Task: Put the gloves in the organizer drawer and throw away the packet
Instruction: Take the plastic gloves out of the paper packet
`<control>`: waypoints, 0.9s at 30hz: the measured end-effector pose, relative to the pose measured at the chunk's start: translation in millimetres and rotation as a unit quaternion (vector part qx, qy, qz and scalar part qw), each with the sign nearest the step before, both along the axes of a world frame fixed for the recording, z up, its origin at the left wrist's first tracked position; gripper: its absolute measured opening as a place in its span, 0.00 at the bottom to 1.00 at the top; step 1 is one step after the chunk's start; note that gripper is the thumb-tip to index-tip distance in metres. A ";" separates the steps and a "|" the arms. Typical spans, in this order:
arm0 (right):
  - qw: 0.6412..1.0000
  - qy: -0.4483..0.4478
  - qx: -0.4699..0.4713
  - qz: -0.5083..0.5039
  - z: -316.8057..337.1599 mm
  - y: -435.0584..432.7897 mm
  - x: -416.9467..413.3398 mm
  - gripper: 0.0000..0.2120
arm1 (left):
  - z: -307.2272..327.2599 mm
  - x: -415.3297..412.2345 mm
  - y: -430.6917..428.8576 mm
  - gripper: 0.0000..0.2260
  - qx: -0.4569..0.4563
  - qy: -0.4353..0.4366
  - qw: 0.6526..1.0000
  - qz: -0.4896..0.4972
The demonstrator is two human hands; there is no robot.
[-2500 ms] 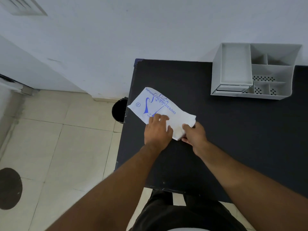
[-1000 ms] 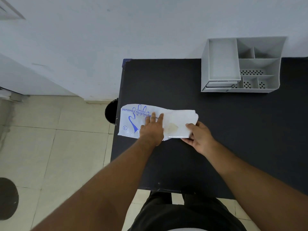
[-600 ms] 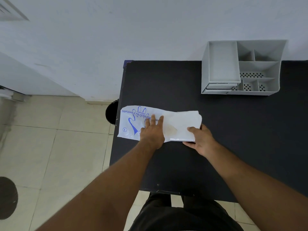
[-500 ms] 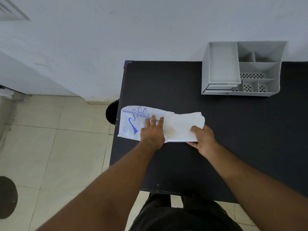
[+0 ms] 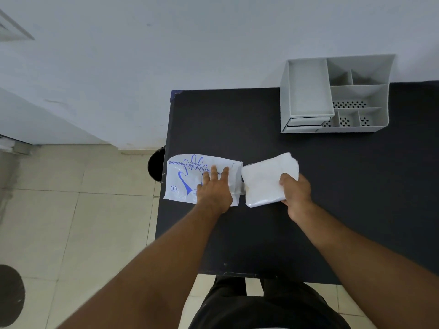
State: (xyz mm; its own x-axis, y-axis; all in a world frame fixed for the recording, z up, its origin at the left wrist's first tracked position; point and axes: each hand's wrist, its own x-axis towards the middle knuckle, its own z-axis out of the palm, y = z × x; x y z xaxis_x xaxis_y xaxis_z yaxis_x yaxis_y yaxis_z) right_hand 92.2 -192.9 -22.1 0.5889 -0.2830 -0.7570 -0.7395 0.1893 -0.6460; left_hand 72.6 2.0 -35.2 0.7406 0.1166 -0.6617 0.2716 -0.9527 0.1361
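A white plastic packet [image 5: 185,179] printed with a blue hand lies flat at the left edge of the black table [image 5: 356,198]. My left hand [image 5: 215,189] presses on its right end, fingers spread. Just right of the packet's mouth sits a folded white stack of gloves [image 5: 263,184], fully outside the packet. My right hand [image 5: 295,193] grips the stack's right side. The grey organizer [image 5: 308,93] stands at the table's back against the wall, its drawer [image 5: 306,121] shut at the front left.
A black bin [image 5: 155,165] stands on the tiled floor beside the table's left edge, partly hidden by the tabletop. A white wall runs behind the table. A dark round mat [image 5: 9,295] lies on the floor at lower left.
My right hand has pulled the glove stack to the right, out of the packet, leaving a small gap between them. My left hand stays pressed on the packet.
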 end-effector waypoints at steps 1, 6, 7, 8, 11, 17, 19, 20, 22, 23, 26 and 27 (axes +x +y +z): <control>1.000 -0.005 -0.003 -0.009 0.1 -0.9 0.1 0.13 | 0.5 0.3 0.2 0.35 -0.001 -0.002 1.000 0.002; 0.997 -0.036 0.000 -0.067 7.6 -7.8 4.1 0.10 | 3.0 1.0 -3.1 0.32 0.005 -0.027 1.000 -0.012; 0.996 -0.039 0.017 -0.078 9.7 -8.8 4.8 0.10 | 4.3 1.3 -5.4 0.30 0.001 -0.060 0.998 -0.015; 0.994 -0.042 0.040 -0.087 12.5 -10.0 5.7 0.10 | 5.7 2.0 -8.6 0.27 -0.012 -0.106 0.994 -0.012; 0.991 -0.045 0.088 -0.091 19.3 -10.3 6.9 0.14 | 17.5 9.8 -21.9 0.19 -0.149 -0.203 0.957 0.142; 0.988 -0.058 0.125 -0.073 30.6 -12.4 4.0 0.15 | 50.0 27.9 -37.1 0.15 -0.390 0.063 0.787 0.474; 0.989 -0.066 0.120 -0.059 35.1 -15.1 3.3 0.15 | 49.9 25.8 -37.6 0.14 -0.403 0.063 0.796 0.448; 0.990 -0.073 0.112 -0.049 36.7 -17.2 2.9 0.14 | 49.5 25.3 -38.1 0.14 -0.408 0.052 0.796 0.444; 0.992 -0.089 0.092 -0.023 38.9 -22.7 1.7 0.13 | 55.4 25.5 -43.5 0.12 -0.402 0.029 0.801 0.442; 0.992 -0.097 0.079 -0.009 39.6 -24.4 1.5 0.13 | 56.4 26.1 -46.1 0.14 -0.383 0.015 0.813 0.438; 0.989 -0.141 0.001 0.043 43.7 -29.9 2.3 0.13 | 60.4 30.4 -57.1 0.14 -0.330 0.002 0.843 0.424; 0.983 -0.166 -0.032 0.066 45.8 -30.9 2.3 0.12 | 65.3 31.3 -60.9 0.16 -0.340 0.025 0.832 0.438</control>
State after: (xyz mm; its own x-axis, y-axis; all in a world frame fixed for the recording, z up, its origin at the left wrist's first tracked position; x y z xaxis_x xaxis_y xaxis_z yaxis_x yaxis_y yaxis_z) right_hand 94.5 -223.9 23.7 0.8357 -0.2292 -0.4990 -0.5004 0.0565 -0.8639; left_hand 104.0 -58.9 30.2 0.5382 0.1838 -0.8226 0.8426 -0.0945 0.5302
